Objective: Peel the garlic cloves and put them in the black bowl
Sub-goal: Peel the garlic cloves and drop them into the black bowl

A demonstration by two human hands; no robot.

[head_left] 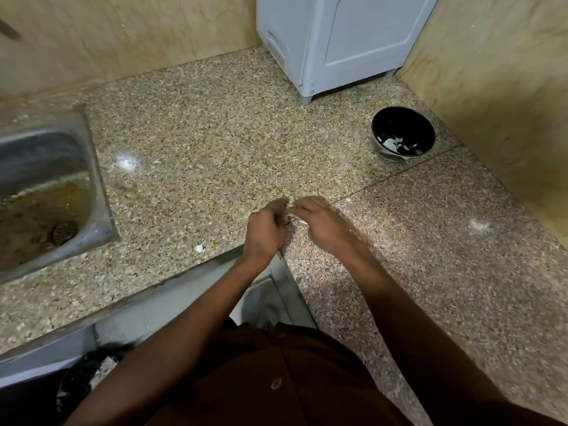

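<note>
Meeting over the surface (215, 133) near its front edge, left hand (266, 230) and right hand (322, 224) curl blurred fingers around something unclear. One black bowl (403, 133), pale pieces inside, sits well apart, far right.

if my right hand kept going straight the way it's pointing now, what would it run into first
Most likely the left hand: the right hand points left toward it, fingertips nearly meeting. Blur hides whether anything small sits between them.
</note>
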